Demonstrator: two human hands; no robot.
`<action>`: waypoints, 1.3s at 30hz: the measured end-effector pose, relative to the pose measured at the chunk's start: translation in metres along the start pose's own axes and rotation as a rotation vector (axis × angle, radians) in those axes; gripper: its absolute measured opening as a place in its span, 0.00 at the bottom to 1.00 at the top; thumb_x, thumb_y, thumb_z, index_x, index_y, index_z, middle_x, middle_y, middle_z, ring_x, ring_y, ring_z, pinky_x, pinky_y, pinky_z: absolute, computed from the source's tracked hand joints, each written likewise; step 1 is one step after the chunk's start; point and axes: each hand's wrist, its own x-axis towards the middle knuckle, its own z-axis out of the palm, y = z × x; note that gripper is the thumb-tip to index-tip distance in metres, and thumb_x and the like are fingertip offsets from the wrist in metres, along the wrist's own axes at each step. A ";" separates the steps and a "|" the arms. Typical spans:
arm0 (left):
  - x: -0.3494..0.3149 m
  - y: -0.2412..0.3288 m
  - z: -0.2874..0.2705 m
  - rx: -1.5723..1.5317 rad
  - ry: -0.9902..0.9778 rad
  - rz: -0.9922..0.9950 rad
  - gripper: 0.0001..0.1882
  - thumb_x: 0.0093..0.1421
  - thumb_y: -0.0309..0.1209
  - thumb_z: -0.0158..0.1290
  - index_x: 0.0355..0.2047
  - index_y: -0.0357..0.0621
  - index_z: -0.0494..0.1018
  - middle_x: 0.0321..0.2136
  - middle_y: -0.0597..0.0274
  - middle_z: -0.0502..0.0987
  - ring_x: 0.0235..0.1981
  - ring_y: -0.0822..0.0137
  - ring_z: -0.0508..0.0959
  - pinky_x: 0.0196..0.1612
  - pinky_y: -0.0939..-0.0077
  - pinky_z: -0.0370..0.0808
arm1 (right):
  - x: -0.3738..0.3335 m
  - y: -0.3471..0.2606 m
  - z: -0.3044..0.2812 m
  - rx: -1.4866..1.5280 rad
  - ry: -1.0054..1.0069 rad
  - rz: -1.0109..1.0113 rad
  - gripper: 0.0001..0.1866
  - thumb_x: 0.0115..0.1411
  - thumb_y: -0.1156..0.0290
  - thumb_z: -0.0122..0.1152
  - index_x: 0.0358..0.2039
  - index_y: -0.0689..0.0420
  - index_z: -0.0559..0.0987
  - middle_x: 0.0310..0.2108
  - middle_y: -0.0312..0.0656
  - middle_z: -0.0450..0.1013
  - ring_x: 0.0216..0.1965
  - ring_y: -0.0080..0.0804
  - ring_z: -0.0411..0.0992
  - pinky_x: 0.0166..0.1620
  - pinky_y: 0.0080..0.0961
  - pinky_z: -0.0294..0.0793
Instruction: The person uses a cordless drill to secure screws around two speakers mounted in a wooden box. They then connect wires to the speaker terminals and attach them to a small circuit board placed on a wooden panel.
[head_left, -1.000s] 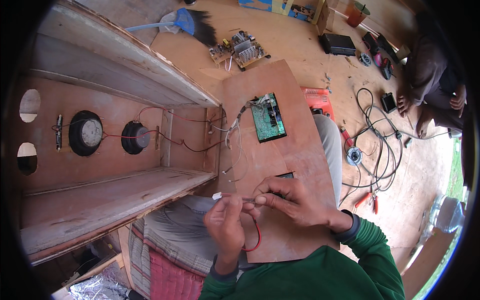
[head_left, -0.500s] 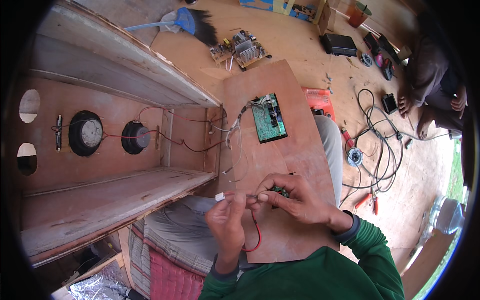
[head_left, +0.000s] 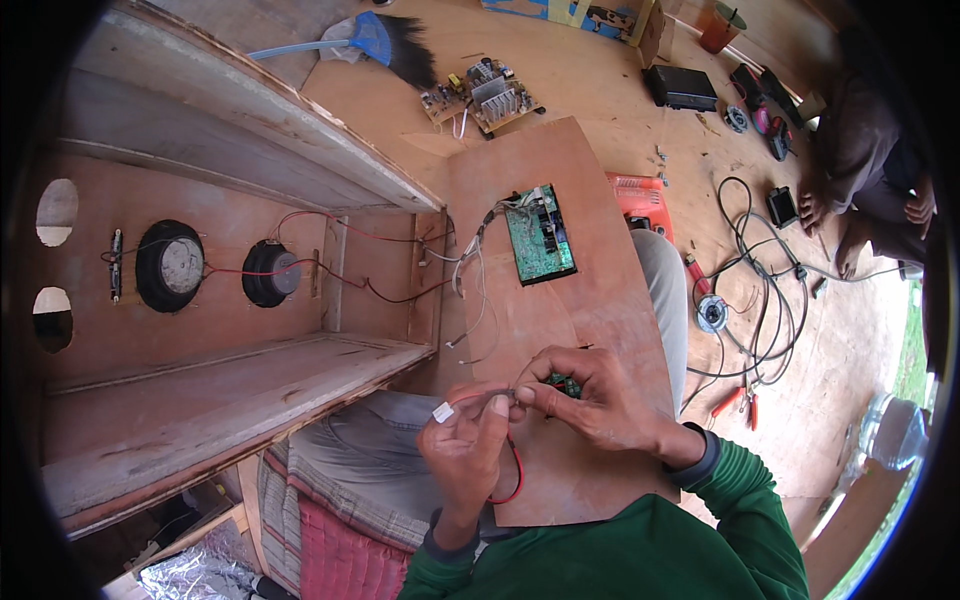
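Between my hands is a red and black wire [head_left: 519,466] with a white plug [head_left: 443,411] at one end. My left hand [head_left: 467,446] pinches it, the plug sticking out past the fingers. My right hand [head_left: 590,400] grips the wire close to the left fingertips, where it looks dark and joined. Under them lies a wooden panel [head_left: 610,290] across my lap. A green circuit board [head_left: 538,236] sits in its cutout, with grey wires [head_left: 470,250] running off to the left. Part of a second small green board [head_left: 566,385] shows behind my right hand.
An open wooden speaker box [head_left: 240,365] with two round black speakers [head_left: 172,266] stands on the left. Beyond the panel lie a loose circuit board [head_left: 490,97] and a blue broom [head_left: 372,42]. Coiled black cable [head_left: 735,255] and pliers [head_left: 740,403] lie right. Another person [head_left: 880,170] sits far right.
My left hand has shifted slightly right and its thumb has closed in on the wire near the right fingertips. The right hand has hardly moved.
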 end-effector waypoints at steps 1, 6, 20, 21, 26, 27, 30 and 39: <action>0.000 0.000 0.000 0.005 -0.001 0.002 0.10 0.71 0.16 0.58 0.51 0.25 0.79 0.40 0.53 0.86 0.38 0.67 0.87 0.45 0.73 0.86 | 0.000 0.001 0.000 -0.002 -0.003 0.000 0.10 0.77 0.67 0.67 0.46 0.63 0.86 0.41 0.39 0.84 0.44 0.22 0.80 0.47 0.29 0.82; 0.001 0.001 0.002 0.018 0.019 -0.042 0.09 0.72 0.17 0.58 0.50 0.25 0.80 0.39 0.54 0.86 0.38 0.68 0.87 0.45 0.73 0.86 | 0.002 0.004 0.001 -0.049 0.016 -0.019 0.11 0.75 0.67 0.69 0.45 0.63 0.86 0.39 0.40 0.84 0.41 0.23 0.80 0.45 0.29 0.82; 0.002 -0.001 0.008 0.078 0.071 -0.055 0.07 0.73 0.19 0.56 0.45 0.25 0.81 0.36 0.56 0.87 0.37 0.69 0.87 0.46 0.74 0.85 | 0.001 0.009 0.006 -0.301 0.105 -0.184 0.04 0.67 0.81 0.71 0.41 0.65 0.86 0.38 0.45 0.84 0.42 0.33 0.82 0.45 0.29 0.81; 0.002 -0.001 0.008 0.090 0.073 -0.059 0.07 0.73 0.19 0.56 0.45 0.26 0.81 0.36 0.56 0.87 0.37 0.69 0.87 0.45 0.73 0.85 | 0.002 0.009 0.006 -0.298 0.114 -0.191 0.04 0.67 0.82 0.71 0.41 0.65 0.86 0.38 0.45 0.84 0.42 0.34 0.82 0.45 0.30 0.81; 0.004 -0.003 0.010 0.079 0.080 -0.084 0.07 0.73 0.18 0.55 0.42 0.25 0.82 0.35 0.56 0.86 0.35 0.70 0.86 0.44 0.74 0.85 | 0.004 0.009 0.008 -0.310 0.162 -0.331 0.07 0.68 0.75 0.74 0.43 0.63 0.86 0.35 0.45 0.80 0.34 0.31 0.82 0.36 0.27 0.79; 0.004 -0.004 0.010 0.061 0.077 -0.086 0.06 0.73 0.18 0.55 0.42 0.26 0.82 0.36 0.56 0.86 0.35 0.70 0.86 0.44 0.74 0.85 | 0.003 0.009 0.008 -0.287 0.157 -0.313 0.06 0.68 0.77 0.73 0.43 0.64 0.86 0.36 0.45 0.81 0.36 0.31 0.82 0.38 0.28 0.80; 0.005 -0.007 0.011 0.052 0.076 -0.070 0.06 0.73 0.18 0.55 0.42 0.26 0.81 0.38 0.56 0.86 0.35 0.71 0.86 0.43 0.75 0.84 | 0.002 0.009 0.008 -0.265 0.140 -0.254 0.04 0.68 0.80 0.71 0.42 0.65 0.86 0.38 0.44 0.84 0.37 0.31 0.82 0.41 0.29 0.81; 0.010 -0.021 0.010 0.446 0.081 0.240 0.05 0.72 0.18 0.54 0.40 0.30 0.80 0.36 0.59 0.85 0.33 0.74 0.85 0.37 0.77 0.81 | 0.002 0.013 0.010 -0.207 0.131 -0.127 0.10 0.77 0.70 0.65 0.46 0.66 0.86 0.36 0.38 0.82 0.33 0.18 0.78 0.35 0.22 0.78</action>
